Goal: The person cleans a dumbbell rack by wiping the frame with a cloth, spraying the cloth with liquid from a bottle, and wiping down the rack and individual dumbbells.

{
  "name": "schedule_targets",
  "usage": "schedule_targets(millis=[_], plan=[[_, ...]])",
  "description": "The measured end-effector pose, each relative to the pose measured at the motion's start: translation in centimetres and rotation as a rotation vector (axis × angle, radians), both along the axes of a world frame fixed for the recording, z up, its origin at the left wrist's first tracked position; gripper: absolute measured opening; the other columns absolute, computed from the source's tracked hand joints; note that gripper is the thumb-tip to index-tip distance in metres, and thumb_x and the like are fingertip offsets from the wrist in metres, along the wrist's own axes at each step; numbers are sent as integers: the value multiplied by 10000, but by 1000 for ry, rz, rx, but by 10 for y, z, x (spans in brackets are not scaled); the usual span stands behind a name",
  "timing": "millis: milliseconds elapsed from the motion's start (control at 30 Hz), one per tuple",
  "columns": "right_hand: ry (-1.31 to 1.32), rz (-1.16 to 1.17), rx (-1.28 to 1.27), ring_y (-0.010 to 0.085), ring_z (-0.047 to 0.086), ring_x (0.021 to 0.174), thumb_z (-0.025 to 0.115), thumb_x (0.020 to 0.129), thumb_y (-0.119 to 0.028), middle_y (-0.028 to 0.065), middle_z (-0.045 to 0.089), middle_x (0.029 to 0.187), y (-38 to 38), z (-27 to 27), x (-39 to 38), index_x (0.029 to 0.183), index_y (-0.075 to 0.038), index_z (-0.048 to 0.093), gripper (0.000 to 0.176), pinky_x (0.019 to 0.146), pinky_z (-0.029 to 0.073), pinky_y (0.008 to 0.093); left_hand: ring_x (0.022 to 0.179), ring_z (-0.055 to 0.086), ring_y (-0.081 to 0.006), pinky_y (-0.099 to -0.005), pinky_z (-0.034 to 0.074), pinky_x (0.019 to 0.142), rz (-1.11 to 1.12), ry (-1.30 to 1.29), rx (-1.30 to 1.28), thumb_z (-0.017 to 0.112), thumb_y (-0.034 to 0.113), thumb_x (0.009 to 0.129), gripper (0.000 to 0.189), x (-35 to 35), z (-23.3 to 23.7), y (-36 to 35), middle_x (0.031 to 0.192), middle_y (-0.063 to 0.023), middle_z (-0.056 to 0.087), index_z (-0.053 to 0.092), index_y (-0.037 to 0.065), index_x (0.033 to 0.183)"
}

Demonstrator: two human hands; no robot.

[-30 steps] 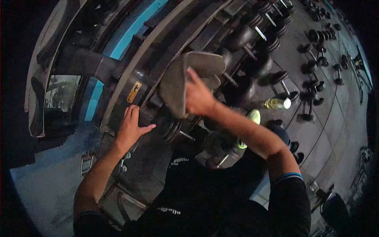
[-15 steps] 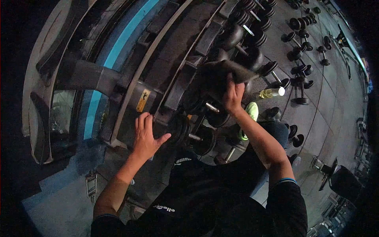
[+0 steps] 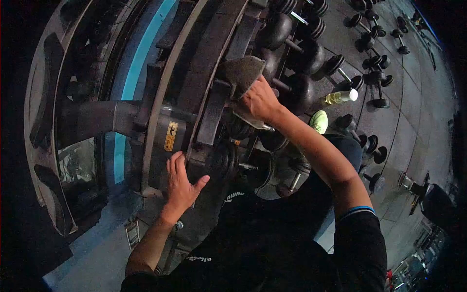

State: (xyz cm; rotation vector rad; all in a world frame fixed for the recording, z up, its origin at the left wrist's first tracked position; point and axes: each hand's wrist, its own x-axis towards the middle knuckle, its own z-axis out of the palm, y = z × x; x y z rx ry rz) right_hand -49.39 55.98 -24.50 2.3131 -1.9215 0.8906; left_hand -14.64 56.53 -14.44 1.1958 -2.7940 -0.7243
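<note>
The right hand (image 3: pixel 262 101) is clamping a grey cloth (image 3: pixel 245 72) in its fingers, and the cloth is covering part of the dark rack (image 3: pixel 213 114) from view, near the black dumbbells (image 3: pixel 304 58). The left hand (image 3: pixel 184 185) is holding nothing, its thumb standing apart from the fingers near a yellow label (image 3: pixel 171 136) (whether it is touching the rack, I cannot tell). A white-capped bottle (image 3: pixel 340 97) is sitting on the floor (image 3: pixel 401 131) near a yellow-green shoe (image 3: pixel 318 121).
</note>
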Motion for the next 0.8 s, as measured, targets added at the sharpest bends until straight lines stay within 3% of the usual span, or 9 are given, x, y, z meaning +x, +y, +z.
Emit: schedule_targets(millis=[133, 233, 333, 433, 533, 633, 800], plan=[[-69, 200, 31, 344, 403, 1428, 595, 918, -247, 154, 532, 1447, -1, -10, -17, 1363, -68, 577, 479, 1252, 140, 574, 1276, 405, -438, -571, 335, 1092, -12, -15, 1, 633, 707, 866, 1008, -1, 0, 1, 1383, -275, 379, 364, -116, 1383], [-156, 200, 4, 322, 417, 1427, 609, 844, -177, 139, 526, 1465, 1, -15, -20, 1349, -93, 591, 512, 1254, 144, 571, 1275, 404, -436, -568, 338, 1092, -18, -11, -3, 631, 715, 864, 1020, 2, -2, 2, 1380, -280, 379, 359, -120, 1383], [-85, 223, 151, 293, 434, 1422, 595, 854, -187, 122, 530, 1470, 8, 3, -30, 1339, -103, 603, 492, 1253, 160, 563, 1268, 407, -437, -560, 326, 1099, -10, -23, 11, 603, 723, 875, 1025, 0, 0, 2, 1382, -278, 384, 333, -107, 1414], [-36, 257, 55, 277, 442, 1419, 576, 882, -205, 112, 541, 1459, 4, -3, -39, 1367, -125, 586, 492, 1254, 173, 550, 1249, 416, -433, -556, 327, 1097, -27, -43, -11, 582, 732, 881, 1025, 0, -2, -1, 1365, -272, 394, 324, -99, 1424], [84, 173, -27, 255, 429, 1434, 540, 917, -228, 101, 535, 1471, -3, 0, -31, 1381, -132, 582, 476, 1261, 170, 529, 1249, 414, -430, -561, 327, 1095, -30, -56, -13, 588, 734, 877, 1029, -1, -2, -2, 1356, -268, 401, 326, -97, 1422], [136, 23, 98, 253, 409, 1452, 534, 925, -216, 91, 517, 1495, -3, 10, -16, 1401, -130, 562, 484, 1269, 158, 518, 1247, 409, -428, -580, 335, 1076, -33, -33, -15, 636, 691, 877, 985, 1, -6, -3, 1363, -271, 390, 370, -122, 1365], [226, -131, 87, 277, 411, 1443, 532, 924, -195, 116, 511, 1490, -1, 7, 2, 1444, -106, 510, 528, 1259, 175, 521, 1248, 410, -428, -573, 348, 1069, -33, -48, -15, 667, 644, 879, 939, 1, -4, -2, 1356, -271, 396, 378, -109, 1360]])
